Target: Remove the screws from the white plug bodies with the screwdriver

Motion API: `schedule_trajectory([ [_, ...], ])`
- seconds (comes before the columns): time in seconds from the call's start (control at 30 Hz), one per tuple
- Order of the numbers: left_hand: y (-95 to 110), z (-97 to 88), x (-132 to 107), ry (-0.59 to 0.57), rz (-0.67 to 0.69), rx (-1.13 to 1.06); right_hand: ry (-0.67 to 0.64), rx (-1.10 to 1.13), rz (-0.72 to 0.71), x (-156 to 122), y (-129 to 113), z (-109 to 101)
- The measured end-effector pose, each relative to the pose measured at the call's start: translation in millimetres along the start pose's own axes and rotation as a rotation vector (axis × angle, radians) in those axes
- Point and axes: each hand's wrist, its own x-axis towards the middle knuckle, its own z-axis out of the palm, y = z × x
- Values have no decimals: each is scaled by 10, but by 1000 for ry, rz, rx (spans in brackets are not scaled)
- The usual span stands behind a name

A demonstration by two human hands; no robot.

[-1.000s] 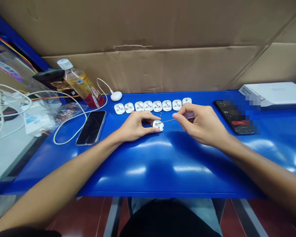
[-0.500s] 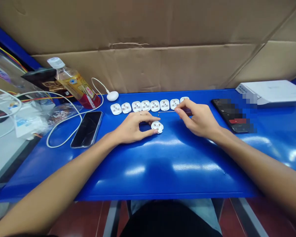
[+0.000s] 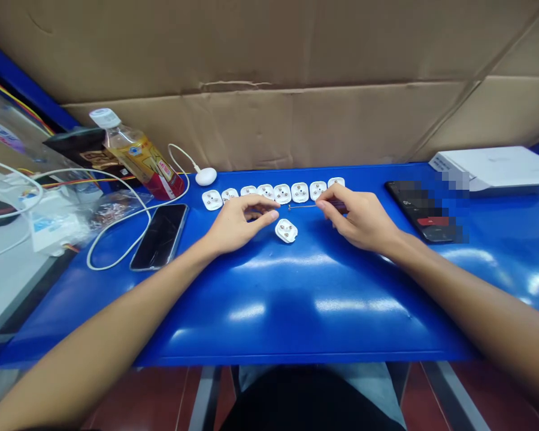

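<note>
White plug (image 3: 286, 231) lies on the blue table (image 3: 273, 317) between our hands. Our left hand (image 3: 239, 226) is loosely spread, holding nothing; our right hand (image 3: 362, 220) pinches the screwdriver (image 3: 340, 207), its tip apparently at a tiny screw (image 3: 290, 207). We should keep it steady there.

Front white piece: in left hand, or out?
Out. The white piece sits on the blue table; the left hand is open, with a blue gap between them.

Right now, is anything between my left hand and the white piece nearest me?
Nothing visible: only blue tabletop shows between the left hand and that white piece. The right hand holds a thin tool beyond it.
</note>
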Motion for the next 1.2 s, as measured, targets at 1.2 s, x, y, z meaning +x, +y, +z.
schedule_trajectory([
  [1.2,3,39,-58,120,403,169,85,78,-218,-69,-186,-130],
])
